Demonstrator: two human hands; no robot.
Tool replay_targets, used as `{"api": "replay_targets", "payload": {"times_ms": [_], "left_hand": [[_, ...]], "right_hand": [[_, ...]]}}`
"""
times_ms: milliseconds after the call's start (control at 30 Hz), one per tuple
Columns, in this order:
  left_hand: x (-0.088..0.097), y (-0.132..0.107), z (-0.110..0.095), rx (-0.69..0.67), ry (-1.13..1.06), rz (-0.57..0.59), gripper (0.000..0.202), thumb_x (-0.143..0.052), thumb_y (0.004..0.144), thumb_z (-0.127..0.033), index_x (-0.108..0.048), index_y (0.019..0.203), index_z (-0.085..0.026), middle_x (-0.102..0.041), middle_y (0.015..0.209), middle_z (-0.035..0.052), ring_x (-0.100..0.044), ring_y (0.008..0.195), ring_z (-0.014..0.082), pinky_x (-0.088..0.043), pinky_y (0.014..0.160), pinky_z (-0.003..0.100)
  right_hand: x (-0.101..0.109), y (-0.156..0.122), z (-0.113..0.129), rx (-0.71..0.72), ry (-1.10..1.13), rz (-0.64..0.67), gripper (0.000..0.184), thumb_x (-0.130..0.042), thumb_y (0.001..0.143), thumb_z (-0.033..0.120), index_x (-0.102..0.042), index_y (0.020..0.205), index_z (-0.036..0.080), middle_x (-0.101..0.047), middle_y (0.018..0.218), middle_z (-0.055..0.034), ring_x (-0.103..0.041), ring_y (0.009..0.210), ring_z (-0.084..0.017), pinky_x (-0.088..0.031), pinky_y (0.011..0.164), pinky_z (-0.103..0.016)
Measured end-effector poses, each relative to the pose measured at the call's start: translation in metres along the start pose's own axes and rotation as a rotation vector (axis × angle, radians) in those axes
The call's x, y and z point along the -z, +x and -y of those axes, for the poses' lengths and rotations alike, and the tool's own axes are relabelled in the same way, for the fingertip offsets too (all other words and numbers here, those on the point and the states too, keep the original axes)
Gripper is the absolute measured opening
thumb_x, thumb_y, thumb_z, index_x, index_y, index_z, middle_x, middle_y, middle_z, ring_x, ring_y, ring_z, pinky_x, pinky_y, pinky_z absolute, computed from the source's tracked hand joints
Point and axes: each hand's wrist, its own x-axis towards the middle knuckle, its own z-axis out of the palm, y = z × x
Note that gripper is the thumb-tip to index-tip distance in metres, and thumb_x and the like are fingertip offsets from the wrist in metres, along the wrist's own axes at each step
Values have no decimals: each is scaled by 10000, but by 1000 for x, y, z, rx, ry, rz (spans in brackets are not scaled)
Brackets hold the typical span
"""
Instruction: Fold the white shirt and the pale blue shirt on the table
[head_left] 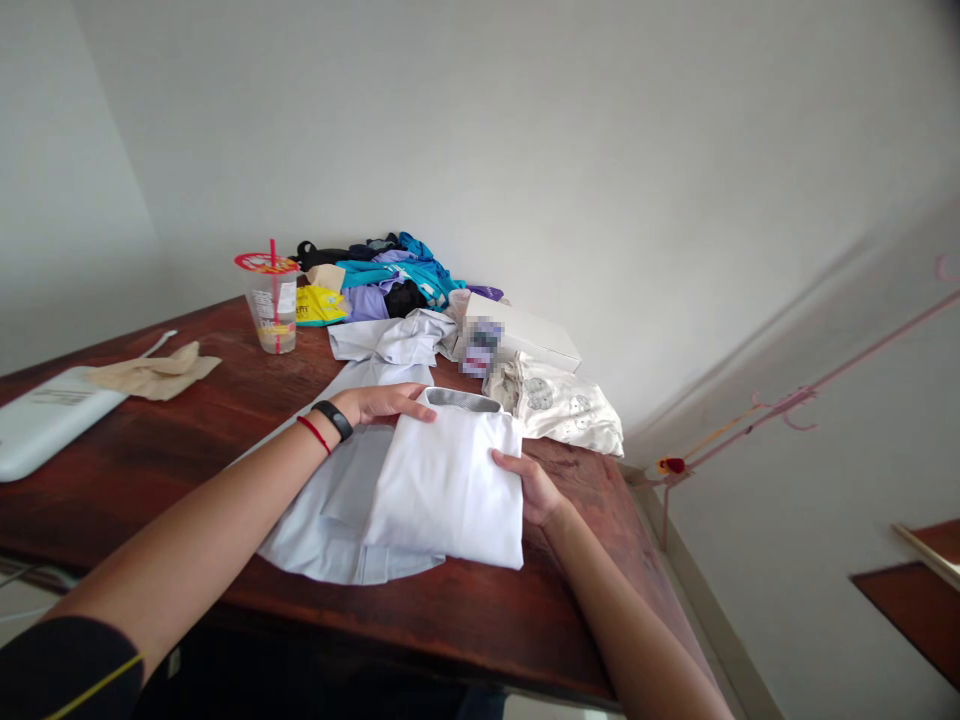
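Observation:
A folded white shirt [446, 480] with a grey collar lies on a pale blue shirt [330, 510] spread on the dark wooden table [187, 470]. My left hand [379, 402], with a black band and a red cord on the wrist, rests on the folded shirt's far left corner, fingers stretched along its top edge. My right hand [529, 485] grips the shirt's right edge, thumb on top and the fingers hidden under the cloth.
At the back lie a pile of coloured clothes [390, 275], a crumpled pale shirt [390, 340], a white box [521, 335] and a patterned white garment [562, 405]. A plastic cup with a red straw [274, 300], a beige cloth [157, 372] and a white device [45, 415] sit left.

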Motion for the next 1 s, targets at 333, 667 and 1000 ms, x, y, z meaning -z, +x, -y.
{"api": "replay_targets", "payload": {"times_ms": [333, 667, 1000], "left_hand": [[3, 11, 14, 144, -109, -182, 563, -788, 777, -679, -639, 1067, -220, -744, 1149, 63, -625, 1188, 318, -497, 963, 364], [11, 27, 29, 77, -213, -76, 648, -574, 845, -805, -676, 1040, -195, -760, 1124, 103, -587, 1216, 333, -451, 1007, 373], [21, 33, 40, 81, -114, -65, 767, -456, 856, -869, -691, 1102, -181, -762, 1142, 141, -570, 1226, 354, -460, 978, 400]], "right_hand": [[0, 3, -2, 32, -2, -17, 515, -810, 786, 343, -684, 1235, 122, -789, 1112, -144, -762, 1021, -308, -586, 958, -426], [-1, -2, 6, 65, 15, -77, 561, -836, 748, 339, -672, 1234, 113, -787, 1105, -161, -758, 1033, -334, -578, 977, -456], [3, 1, 5, 92, 23, -111, 539, -812, 768, 332, -658, 1242, 128, -792, 1088, -148, -753, 1052, -344, -576, 994, -480]]}}
